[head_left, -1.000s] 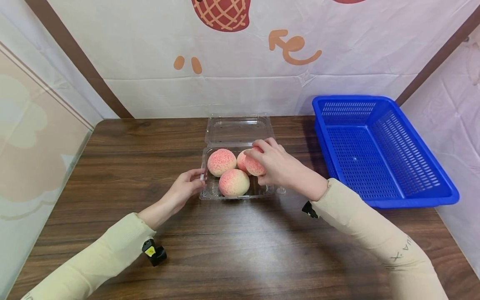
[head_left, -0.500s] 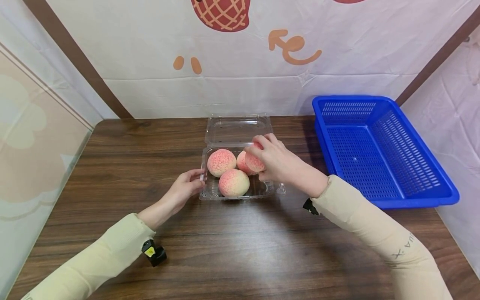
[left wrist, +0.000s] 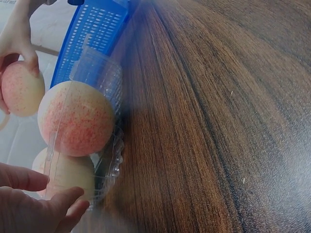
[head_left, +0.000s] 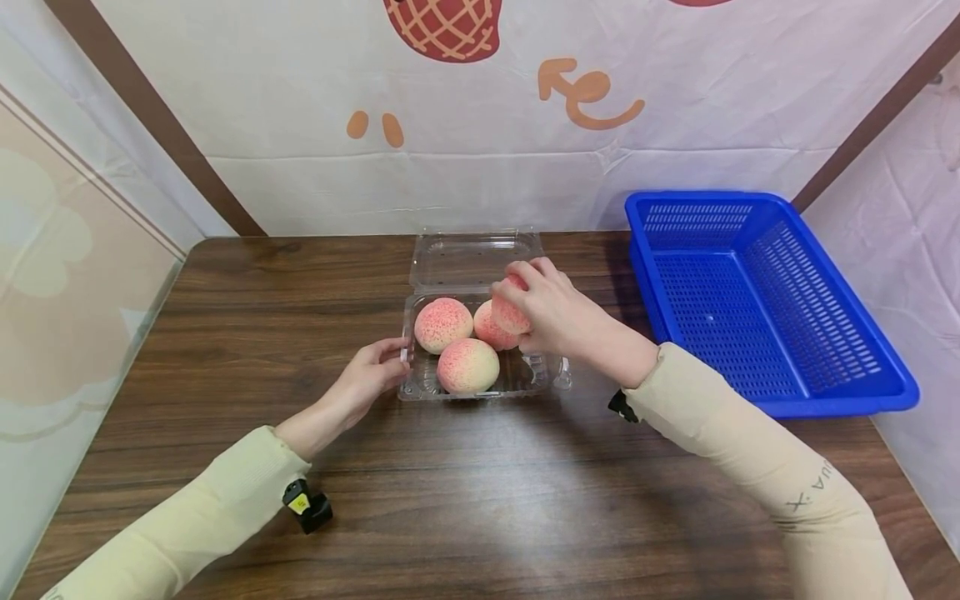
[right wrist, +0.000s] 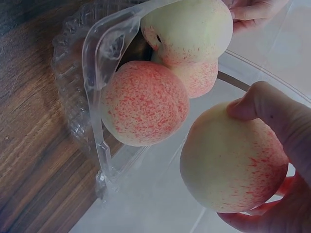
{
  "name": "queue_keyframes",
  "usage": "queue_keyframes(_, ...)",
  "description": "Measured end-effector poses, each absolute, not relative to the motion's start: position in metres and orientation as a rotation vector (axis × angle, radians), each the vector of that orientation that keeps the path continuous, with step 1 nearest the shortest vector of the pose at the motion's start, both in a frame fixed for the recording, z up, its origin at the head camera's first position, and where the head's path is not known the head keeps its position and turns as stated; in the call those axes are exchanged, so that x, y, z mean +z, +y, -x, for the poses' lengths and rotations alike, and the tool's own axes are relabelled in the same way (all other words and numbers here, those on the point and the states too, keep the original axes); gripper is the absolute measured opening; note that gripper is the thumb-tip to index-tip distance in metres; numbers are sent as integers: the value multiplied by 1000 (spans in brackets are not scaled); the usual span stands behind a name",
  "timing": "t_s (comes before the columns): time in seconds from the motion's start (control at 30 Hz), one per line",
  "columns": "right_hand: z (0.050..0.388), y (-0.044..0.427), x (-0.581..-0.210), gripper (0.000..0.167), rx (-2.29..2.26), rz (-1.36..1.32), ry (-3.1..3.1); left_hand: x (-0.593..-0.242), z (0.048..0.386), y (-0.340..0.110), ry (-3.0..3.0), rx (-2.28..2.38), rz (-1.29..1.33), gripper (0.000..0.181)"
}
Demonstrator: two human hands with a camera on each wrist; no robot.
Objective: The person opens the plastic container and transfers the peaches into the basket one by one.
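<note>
A clear plastic box (head_left: 525,385) lies with its lid (head_left: 477,260) folded back on the table. Three pink and cream peaches rest inside: one at the left (head_left: 444,326), one at the front (head_left: 468,366), one at the back right (head_left: 495,325). My right hand (head_left: 562,317) holds a fourth peach (right wrist: 233,158), raised over the box's right part, with thumb and fingers around its sides. The left hand (head_left: 363,379) grips the box's left wall, and in the left wrist view its thumb and fingers (left wrist: 66,204) lie on either side of the clear rim.
A blue perforated basket (head_left: 761,321) stands at the right, close to the right forearm. Behind the table hangs a pale printed cloth (head_left: 487,192). Bare wooden tabletop (head_left: 480,492) spreads in front of the box.
My right hand has risen a little with its peach, and more of the back right peach shows beneath it. The left hand and the box have stayed in place.
</note>
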State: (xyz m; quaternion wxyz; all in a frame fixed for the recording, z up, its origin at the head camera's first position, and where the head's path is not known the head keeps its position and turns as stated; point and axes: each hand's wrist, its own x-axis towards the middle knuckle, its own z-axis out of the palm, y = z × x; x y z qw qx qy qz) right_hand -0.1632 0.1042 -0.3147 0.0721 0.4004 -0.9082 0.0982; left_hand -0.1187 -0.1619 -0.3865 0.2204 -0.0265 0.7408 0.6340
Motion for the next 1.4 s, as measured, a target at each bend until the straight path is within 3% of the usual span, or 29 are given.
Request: queue_keyframes(1.4, 182, 110, -309, 66, 168, -1143, -2714, -386, 118, -162, 2051, 1756, 55, 47)
